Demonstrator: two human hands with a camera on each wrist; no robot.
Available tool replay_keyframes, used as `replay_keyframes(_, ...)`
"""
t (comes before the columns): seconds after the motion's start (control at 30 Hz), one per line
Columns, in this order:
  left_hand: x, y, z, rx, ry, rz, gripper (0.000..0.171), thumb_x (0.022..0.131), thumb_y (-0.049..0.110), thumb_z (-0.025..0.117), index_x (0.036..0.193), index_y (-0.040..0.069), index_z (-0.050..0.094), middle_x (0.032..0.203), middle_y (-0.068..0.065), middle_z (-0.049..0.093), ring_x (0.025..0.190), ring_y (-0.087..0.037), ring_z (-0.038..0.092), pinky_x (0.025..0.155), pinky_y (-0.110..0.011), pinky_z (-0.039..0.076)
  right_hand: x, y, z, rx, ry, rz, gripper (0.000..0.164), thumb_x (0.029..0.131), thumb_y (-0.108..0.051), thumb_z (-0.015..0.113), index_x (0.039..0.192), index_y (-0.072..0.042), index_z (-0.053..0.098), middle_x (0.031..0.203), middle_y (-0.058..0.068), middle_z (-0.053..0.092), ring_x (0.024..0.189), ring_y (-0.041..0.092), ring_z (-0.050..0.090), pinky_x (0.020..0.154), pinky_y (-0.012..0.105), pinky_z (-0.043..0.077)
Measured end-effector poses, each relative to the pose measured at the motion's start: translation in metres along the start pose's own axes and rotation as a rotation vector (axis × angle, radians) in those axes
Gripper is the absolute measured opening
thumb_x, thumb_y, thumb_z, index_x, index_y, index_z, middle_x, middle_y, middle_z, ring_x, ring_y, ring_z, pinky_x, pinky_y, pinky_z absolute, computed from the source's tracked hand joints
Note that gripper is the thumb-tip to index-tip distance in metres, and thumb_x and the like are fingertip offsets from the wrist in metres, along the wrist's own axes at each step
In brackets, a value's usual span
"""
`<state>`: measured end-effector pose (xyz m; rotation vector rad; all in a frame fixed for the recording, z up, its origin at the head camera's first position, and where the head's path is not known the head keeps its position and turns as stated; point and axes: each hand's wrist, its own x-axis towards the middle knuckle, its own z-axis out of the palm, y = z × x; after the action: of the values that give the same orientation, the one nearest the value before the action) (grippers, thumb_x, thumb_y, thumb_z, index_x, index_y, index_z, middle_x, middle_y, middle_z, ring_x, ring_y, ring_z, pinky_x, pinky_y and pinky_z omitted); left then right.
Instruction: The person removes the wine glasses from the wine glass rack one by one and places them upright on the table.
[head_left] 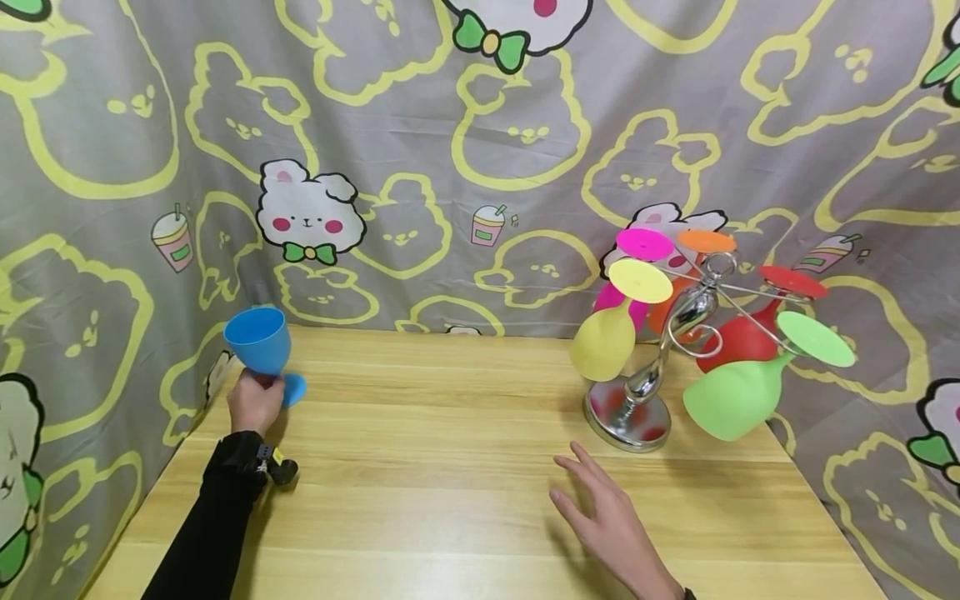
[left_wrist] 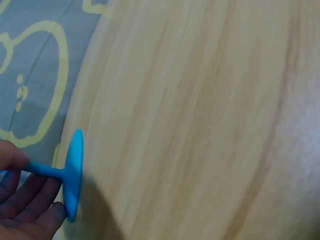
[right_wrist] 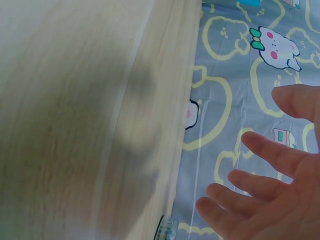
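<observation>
My left hand [head_left: 255, 405] grips a blue plastic goblet [head_left: 258, 343] by its stem at the left of the table. The goblet is tilted, its bowl up and its round foot to the right. In the left wrist view, thumb and fingers close around the thin stem beside the blue foot [left_wrist: 73, 175]; the bowl is out of that view. My right hand [head_left: 611, 523] hovers over the table, fingers spread and holding nothing, in front of a chrome goblet rack [head_left: 641, 383]. Upside-down goblets hang from it: yellow [head_left: 603, 343], green [head_left: 735, 396], red [head_left: 738, 340], magenta [head_left: 645, 244] and orange [head_left: 707, 242].
The light wood table [head_left: 420, 467] has a grey patterned curtain [head_left: 420, 125] behind it and along its sides. The rack's round metal base [head_left: 626, 421] stands on the right part of the table. The green goblet juts out toward the right edge.
</observation>
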<state>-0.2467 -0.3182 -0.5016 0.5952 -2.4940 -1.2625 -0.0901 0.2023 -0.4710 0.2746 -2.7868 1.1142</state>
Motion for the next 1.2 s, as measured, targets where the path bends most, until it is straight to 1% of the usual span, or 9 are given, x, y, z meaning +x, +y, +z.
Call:
replay_keyframes(0.13, -0.002, -0.001, -0.001, -0.029, 0.026, -0.017, 0.049, 0.101, 0.023, 0.065, 0.133, -0.011, 0.054, 0.133, -0.038, 0.062, 0.128, -0.054, 0.057, 0.119, -0.068, 0.04, 0.001, 0.0, 0.001, 0.005, -0.001, -0.008, 0.046, 0.102, -0.026, 0.076, 0.144, -0.01, 0.067, 0.167, 0.023, 0.046, 0.147, 0.053, 0.051, 0.113, 0.076, 0.045)
replay_keyframes(0.23, -0.006, -0.003, -0.004, -0.073, 0.024, -0.026, 0.055, 0.101, 0.026, 0.069, 0.141, -0.009, 0.055, 0.138, -0.036, 0.064, 0.134, -0.051, 0.058, 0.122, -0.065, 0.039, 0.002, -0.001, 0.001, 0.008, 0.0, -0.019, 0.045, 0.102, -0.027, 0.076, 0.144, -0.01, 0.068, 0.167, 0.024, 0.046, 0.147, 0.053, 0.051, 0.113, 0.076, 0.045)
replay_keyframes(0.4, -0.018, -0.004, -0.012, -0.144, -0.008, -0.069, 0.073, 0.104, 0.034, 0.069, 0.159, -0.004, 0.042, 0.158, -0.033, 0.052, 0.148, -0.049, 0.049, 0.126, -0.061, 0.039, 0.003, -0.002, 0.0, 0.008, -0.005, -0.025, 0.045, 0.103, -0.028, 0.076, 0.143, -0.01, 0.068, 0.167, 0.024, 0.045, 0.147, 0.053, 0.05, 0.113, 0.076, 0.045)
replay_keyframes(0.5, -0.029, -0.002, -0.018, -0.13, -0.014, -0.083, 0.082, 0.104, 0.04, 0.069, 0.165, -0.004, 0.035, 0.166, -0.032, 0.042, 0.155, -0.05, 0.04, 0.128, -0.062, 0.035, 0.004, -0.003, 0.0, 0.007, -0.007, -0.022, 0.046, 0.103, -0.027, 0.076, 0.144, -0.009, 0.067, 0.167, 0.024, 0.045, 0.147, 0.054, 0.05, 0.113, 0.075, 0.045)
replay_keyframes(0.63, -0.047, 0.006, -0.023, -0.094, -0.024, -0.095, 0.087, 0.104, 0.046, 0.069, 0.166, -0.003, 0.033, 0.168, -0.032, 0.038, 0.156, -0.052, 0.036, 0.128, -0.068, 0.031, 0.006, -0.004, 0.0, 0.003, -0.01, -0.015, 0.047, 0.103, -0.027, 0.075, 0.145, -0.009, 0.066, 0.167, 0.025, 0.044, 0.147, 0.055, 0.049, 0.113, 0.076, 0.045)
replay_keyframes(0.73, -0.062, 0.015, -0.026, -0.071, -0.07, -0.085, 0.091, 0.103, 0.049, 0.07, 0.167, -0.002, 0.03, 0.169, -0.034, 0.034, 0.157, -0.054, 0.033, 0.126, -0.071, 0.031, 0.007, -0.005, -0.001, 0.005, -0.018, -0.003, 0.049, 0.103, -0.028, 0.075, 0.147, -0.009, 0.065, 0.168, 0.025, 0.042, 0.148, 0.055, 0.048, 0.114, 0.077, 0.043)
replay_keyframes(0.9, -0.089, 0.037, -0.025, 0.005, -0.152, 0.005, 0.096, 0.102, 0.05, 0.072, 0.169, -0.002, 0.026, 0.17, -0.036, 0.03, 0.157, -0.056, 0.03, 0.127, -0.071, 0.029, 0.009, -0.007, -0.001, 0.003, -0.016, -0.01, 0.052, 0.103, -0.03, 0.075, 0.149, -0.01, 0.063, 0.169, 0.025, 0.041, 0.149, 0.054, 0.047, 0.114, 0.077, 0.043)
replay_keyframes(1.07, -0.113, 0.063, -0.018, 0.108, -0.195, 0.161, 0.096, 0.102, 0.049, 0.072, 0.168, -0.002, 0.026, 0.172, -0.034, 0.027, 0.159, -0.055, 0.025, 0.129, -0.071, 0.026, 0.014, -0.011, 0.002, 0.004, 0.002, -0.048, 0.054, 0.103, -0.031, 0.076, 0.15, -0.01, 0.062, 0.169, 0.026, 0.041, 0.149, 0.053, 0.048, 0.115, 0.074, 0.044)
replay_keyframes(1.2, -0.132, 0.083, -0.008, 0.199, -0.195, 0.294, 0.089, 0.103, 0.048, 0.072, 0.165, -0.003, 0.034, 0.169, -0.033, 0.033, 0.156, -0.054, 0.031, 0.125, -0.074, 0.031, 0.017, -0.016, 0.005, 0.003, 0.005, -0.065, 0.055, 0.102, -0.03, 0.076, 0.15, -0.009, 0.062, 0.169, 0.026, 0.041, 0.15, 0.052, 0.046, 0.116, 0.075, 0.043)
